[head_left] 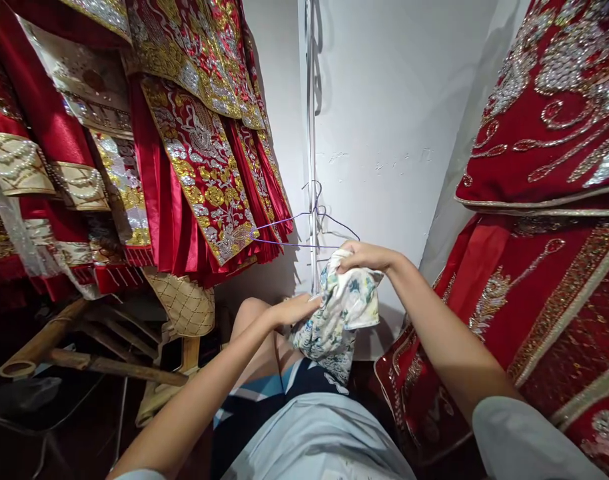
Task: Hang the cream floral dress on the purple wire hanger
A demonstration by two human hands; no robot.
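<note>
1. The left hand point(295, 310) touches the patterned cloth point(347, 303); whether its fingers grip, one cannot tell.
2. A thin hanger point(315, 211) is near it.
3. The cloth is bunched between both hands.
4. The right hand point(365, 256) pinches its top with bent fingers.

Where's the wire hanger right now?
Head view, centre: the wire hanger is in front of the white wall, its right end by the right hand, above the patterned cloth.

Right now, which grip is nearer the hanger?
The right grip, beside the lower bar of the hanger; the left grip is lower, at the floral cloth.
</note>
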